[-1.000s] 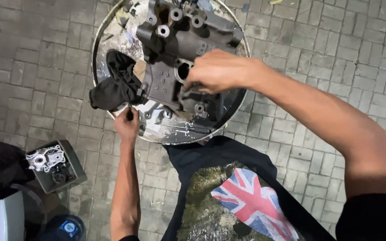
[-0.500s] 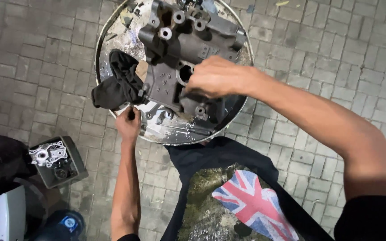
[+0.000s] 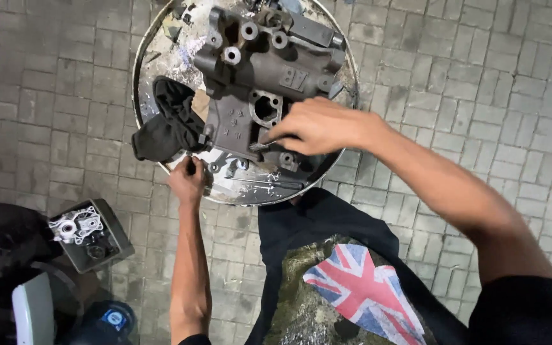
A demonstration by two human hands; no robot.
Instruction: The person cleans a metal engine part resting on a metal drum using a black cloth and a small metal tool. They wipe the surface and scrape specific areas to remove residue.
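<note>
Two hands work at a grey metal casting (image 3: pixel 257 96) that sits on a round metal surface (image 3: pixel 145 57) above brick paving. The casting's long axis runs roughly from 11 o'clock to 5 o'clock across the surface. The right hand (image 3: pixel 317 126) is the nearer one: it lies over the casting's lower right part, fingers pinched narrowly on a small tool (image 3: pixel 262 146), perhaps a brush, whose tip points toward 9 o'clock just beneath a square opening. The left hand (image 3: pixel 186 180) is at 7 o'clock of the casting, closed on the surface's near edge by the casting's lower corner. A black cloth (image 3: pixel 164 124) lies at 9 o'clock, touching the casting.
</note>
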